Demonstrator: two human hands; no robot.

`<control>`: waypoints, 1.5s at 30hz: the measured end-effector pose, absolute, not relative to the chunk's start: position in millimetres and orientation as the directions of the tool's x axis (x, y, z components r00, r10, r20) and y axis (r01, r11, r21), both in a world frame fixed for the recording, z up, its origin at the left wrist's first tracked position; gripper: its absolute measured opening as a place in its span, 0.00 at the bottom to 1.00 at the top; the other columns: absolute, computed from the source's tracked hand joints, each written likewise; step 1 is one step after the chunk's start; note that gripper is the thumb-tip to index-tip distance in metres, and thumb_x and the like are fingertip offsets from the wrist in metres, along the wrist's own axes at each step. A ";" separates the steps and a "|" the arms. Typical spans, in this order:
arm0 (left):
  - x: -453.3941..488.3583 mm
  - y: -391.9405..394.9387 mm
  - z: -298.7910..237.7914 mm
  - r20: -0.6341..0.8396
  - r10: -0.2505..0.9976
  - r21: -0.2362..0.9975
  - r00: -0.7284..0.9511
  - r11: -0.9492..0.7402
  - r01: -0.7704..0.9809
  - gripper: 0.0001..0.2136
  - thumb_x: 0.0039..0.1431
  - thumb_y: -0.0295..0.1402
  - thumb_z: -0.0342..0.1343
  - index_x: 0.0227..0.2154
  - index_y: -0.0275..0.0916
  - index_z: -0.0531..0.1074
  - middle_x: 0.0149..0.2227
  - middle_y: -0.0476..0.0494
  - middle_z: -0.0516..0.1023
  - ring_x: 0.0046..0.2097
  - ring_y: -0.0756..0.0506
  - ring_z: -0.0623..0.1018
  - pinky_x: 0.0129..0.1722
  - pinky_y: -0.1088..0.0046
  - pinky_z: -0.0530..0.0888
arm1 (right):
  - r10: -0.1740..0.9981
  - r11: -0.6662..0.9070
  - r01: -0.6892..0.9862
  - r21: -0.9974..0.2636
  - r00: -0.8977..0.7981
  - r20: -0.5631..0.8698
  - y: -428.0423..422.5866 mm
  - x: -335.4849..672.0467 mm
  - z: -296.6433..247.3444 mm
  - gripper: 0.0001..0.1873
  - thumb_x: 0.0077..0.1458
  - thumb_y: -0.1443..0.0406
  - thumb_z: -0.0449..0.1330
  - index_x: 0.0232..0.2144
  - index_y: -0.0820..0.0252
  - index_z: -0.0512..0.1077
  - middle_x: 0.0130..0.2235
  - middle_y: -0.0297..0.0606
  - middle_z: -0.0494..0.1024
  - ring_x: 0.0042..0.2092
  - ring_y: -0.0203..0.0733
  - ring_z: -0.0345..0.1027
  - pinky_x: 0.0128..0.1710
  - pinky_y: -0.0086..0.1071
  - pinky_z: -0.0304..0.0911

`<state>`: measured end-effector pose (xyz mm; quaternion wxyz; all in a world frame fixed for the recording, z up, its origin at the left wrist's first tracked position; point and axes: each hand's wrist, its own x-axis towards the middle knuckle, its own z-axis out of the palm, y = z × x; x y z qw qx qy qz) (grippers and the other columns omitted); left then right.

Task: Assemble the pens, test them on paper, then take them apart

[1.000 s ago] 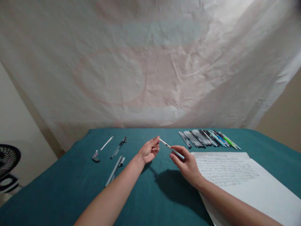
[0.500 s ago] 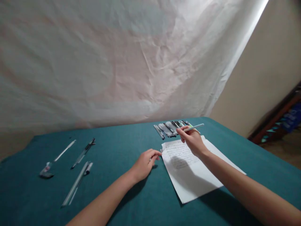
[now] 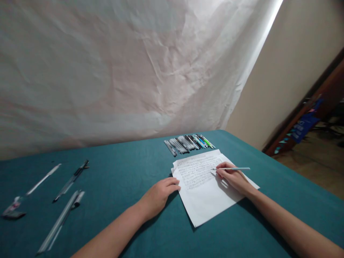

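Note:
A slim white pen (image 3: 243,168) is pinched in my right hand (image 3: 231,176), its thin tip at the handwriting and its back end pointing right. Beneath that hand lies a small stack of white paper (image 3: 206,202), the top sheet covered with handwritten lines on its upper part. My left hand (image 3: 160,193) rests at the left edge of the paper, fingers extended and touching it, holding nothing. Just beyond the paper is a row of many pens (image 3: 185,143), side by side, mostly clear and black with some blue and green ones at the right.
On the left of the green-covered table (image 3: 118,179) lie a black-and-clear pen (image 3: 71,181), a clear tube (image 3: 57,222) beside a cap (image 3: 79,199), a thin white stick (image 3: 44,179) and a small crumpled wrapper (image 3: 13,209). A pale sheet (image 3: 120,71) hangs behind.
My right hand has come down from above the row of pens onto the paper, carrying the pen. My left fingers have settled on the paper's edge. The camera has turned rightward.

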<state>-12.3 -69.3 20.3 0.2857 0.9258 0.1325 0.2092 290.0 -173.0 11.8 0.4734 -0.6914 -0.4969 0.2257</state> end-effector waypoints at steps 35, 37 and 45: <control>-11.5 -65.4 14.0 0.265 0.356 0.559 0.896 -0.814 0.158 0.18 0.55 0.23 0.40 0.45 0.44 0.66 0.51 0.44 0.65 0.51 0.48 0.64 0.51 0.68 0.60 | 0.903 0.002 0.620 -0.784 0.336 0.268 -178.1 291.3 3.3 0.06 0.47 0.66 0.50 0.20 0.59 0.59 0.18 0.28 0.62 0.19 0.32 0.55 0.20 0.26 0.51; -11.6 -65.3 14.1 0.275 0.358 0.565 0.892 -0.811 0.151 0.17 0.55 0.23 0.40 0.45 0.44 0.67 0.50 0.44 0.65 0.51 0.48 0.64 0.50 0.67 0.60 | 0.900 0.004 0.629 -0.777 0.336 0.277 -177.7 291.5 2.8 0.06 0.47 0.66 0.50 0.20 0.59 0.59 0.17 0.28 0.62 0.20 0.32 0.55 0.20 0.26 0.51; -11.3 -64.9 13.2 0.272 0.340 0.499 0.900 -0.850 0.170 0.16 0.56 0.24 0.40 0.45 0.42 0.66 0.50 0.44 0.65 0.51 0.49 0.64 0.50 0.68 0.61 | 0.886 -0.004 0.643 -0.766 0.358 0.295 -175.7 292.9 -1.9 0.06 0.47 0.64 0.50 0.21 0.59 0.60 0.17 0.29 0.63 0.20 0.32 0.55 0.20 0.26 0.51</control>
